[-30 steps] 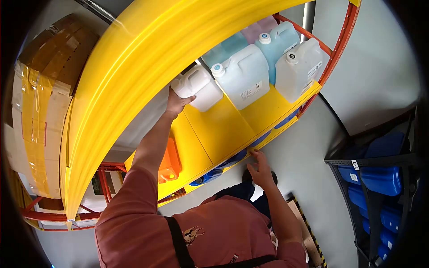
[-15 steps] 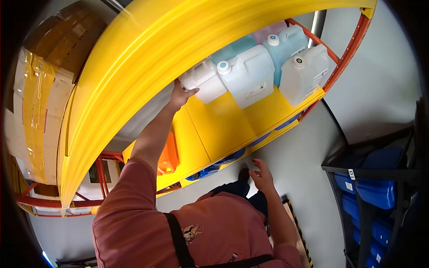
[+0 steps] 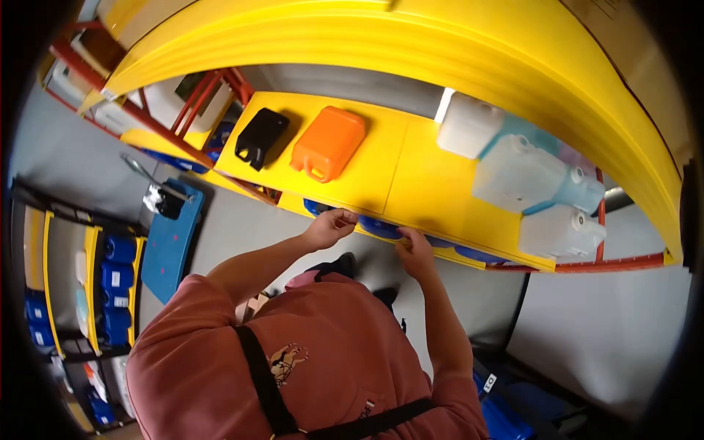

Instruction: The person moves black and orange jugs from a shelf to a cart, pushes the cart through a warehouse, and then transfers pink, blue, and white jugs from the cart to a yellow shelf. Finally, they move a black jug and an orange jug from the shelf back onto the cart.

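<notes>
My left hand (image 3: 331,229) is in front of the yellow shelf's edge, fingers curled together and nothing visible in them. To its right, my right hand (image 3: 416,253) is by the same edge, with thumb and fingers slightly apart and empty. Neither appears to grip the shelf (image 3: 367,172). On the shelf above my left hand lies an orange jerrycan (image 3: 330,143), its handle toward me, beside a black jerrycan (image 3: 262,137). Farther right stand a whitish jerrycan (image 3: 469,126), a pale blue jerrycan (image 3: 513,176) and a clear jerrycan (image 3: 561,232).
A yellow beam (image 3: 352,51) arches over the shelf, with red uprights at its ends. Blue containers (image 3: 381,227) sit below the shelf. On the floor at left is a blue platform cart (image 3: 170,242), near a rack (image 3: 92,286) with blue containers.
My left hand has come away from the whitish jerrycan and down to the shelf's front edge. The view has swung left, bringing the black jerrycan and the cart into sight.
</notes>
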Available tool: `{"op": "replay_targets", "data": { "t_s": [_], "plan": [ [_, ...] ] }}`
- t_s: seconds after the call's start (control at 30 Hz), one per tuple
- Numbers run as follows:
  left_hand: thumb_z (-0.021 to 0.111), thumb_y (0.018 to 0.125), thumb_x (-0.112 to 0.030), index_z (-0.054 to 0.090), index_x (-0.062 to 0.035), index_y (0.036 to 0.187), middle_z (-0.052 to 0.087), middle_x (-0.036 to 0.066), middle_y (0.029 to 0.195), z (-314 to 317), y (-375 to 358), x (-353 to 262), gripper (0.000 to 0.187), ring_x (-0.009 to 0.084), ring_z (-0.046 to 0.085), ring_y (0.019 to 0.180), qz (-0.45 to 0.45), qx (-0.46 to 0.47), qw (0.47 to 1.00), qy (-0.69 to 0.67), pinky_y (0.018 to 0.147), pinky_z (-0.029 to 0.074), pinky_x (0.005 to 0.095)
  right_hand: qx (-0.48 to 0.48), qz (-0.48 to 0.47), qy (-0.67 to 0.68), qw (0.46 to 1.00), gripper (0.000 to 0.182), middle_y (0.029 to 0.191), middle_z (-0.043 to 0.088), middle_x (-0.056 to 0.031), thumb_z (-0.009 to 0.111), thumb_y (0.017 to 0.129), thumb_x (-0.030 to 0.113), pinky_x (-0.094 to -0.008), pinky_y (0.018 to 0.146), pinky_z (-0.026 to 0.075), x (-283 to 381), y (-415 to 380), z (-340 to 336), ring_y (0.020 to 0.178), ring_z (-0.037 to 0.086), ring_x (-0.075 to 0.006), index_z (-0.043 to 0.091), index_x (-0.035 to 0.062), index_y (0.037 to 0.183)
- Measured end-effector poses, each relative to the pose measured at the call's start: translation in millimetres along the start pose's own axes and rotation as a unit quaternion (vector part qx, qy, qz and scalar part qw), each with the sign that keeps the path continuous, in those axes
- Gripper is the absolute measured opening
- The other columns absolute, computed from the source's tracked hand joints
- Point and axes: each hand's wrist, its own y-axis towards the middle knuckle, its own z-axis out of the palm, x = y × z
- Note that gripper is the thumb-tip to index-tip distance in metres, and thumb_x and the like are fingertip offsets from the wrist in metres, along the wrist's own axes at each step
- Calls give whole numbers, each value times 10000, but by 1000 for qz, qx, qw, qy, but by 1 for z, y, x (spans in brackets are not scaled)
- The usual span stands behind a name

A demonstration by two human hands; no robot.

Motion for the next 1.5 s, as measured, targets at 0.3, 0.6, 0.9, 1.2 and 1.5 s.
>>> {"op": "replay_targets", "data": {
  "t_s": [0.3,0.6,0.9,1.2,1.5],
  "plan": [
    [630,981,-146,616,-50,1256,660,40,1143,-95,-133,77,292,151,627,998,-100,-186,967,-141,877,523,330,147,-251,-327,899,557,1383,571,-206,702,871,206,-444,1090,433,109,140,165,1295,523,-382,503,36,1362],
    [594,995,-160,618,-36,1226,676,54,1115,-239,-219,159,263,160,641,1003,-190,-361,893,-191,866,529,341,117,-53,-573,809,353,1147,693,-249,624,904,113,-459,950,513,134,208,240,1077,671,-387,501,15,1220],
    [549,1018,-336,549,-57,1357,656,85,1192,-324,-117,98,439,216,640,1070,-186,-241,845,-439,935,523,373,-13,-223,-491,842,328,1060,714,-215,673,937,175,-452,903,527,220,209,164,959,682,-389,614,34,1227],
    [563,1030,-426,558,-130,1376,583,114,1267,-379,12,42,456,256,578,1139,-250,-264,823,-436,984,502,428,-2,11,-216,976,262,1154,730,-157,630,1006,144,-342,947,545,227,233,138,1025,707,-269,666,23,1235],
    [667,884,-76,699,-68,1044,693,23,913,-399,58,14,164,158,635,875,-10,-307,924,-227,817,491,291,0,49,-219,974,229,1036,737,-146,678,978,153,-326,879,555,229,220,120,915,703,-245,680,8,1155]
  ]
}}
